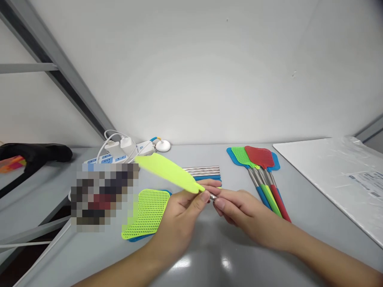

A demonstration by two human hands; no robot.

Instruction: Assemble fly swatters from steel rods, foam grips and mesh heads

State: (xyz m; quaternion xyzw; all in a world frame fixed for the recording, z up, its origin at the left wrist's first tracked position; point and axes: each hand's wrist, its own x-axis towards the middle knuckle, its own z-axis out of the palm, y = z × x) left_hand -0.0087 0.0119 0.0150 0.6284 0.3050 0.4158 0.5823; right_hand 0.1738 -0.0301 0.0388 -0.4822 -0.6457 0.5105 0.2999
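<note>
A yellow-green fly swatter head [167,172] is held up and tilted, seen nearly edge-on. The fingers of my left hand [181,213] are closed on its narrow neck. My right hand [243,211] pinches a shiny metal rod [212,197], whose tip shows between the two hands where it meets the neck; the rest of the rod is hidden by my fingers. Left of my left hand lies another yellow-green swatter head [146,211] on top of a blue one [140,238]. Behind my hands several metal rods [205,171] with blue handles lie side by side.
Several swatters with red [259,156], green [241,155] and blue heads lie fanned at the right. A white wrapped board [335,171] covers the far right. At the back left stand power strips [104,158] with chargers and cables. A pixelated patch hides something at left.
</note>
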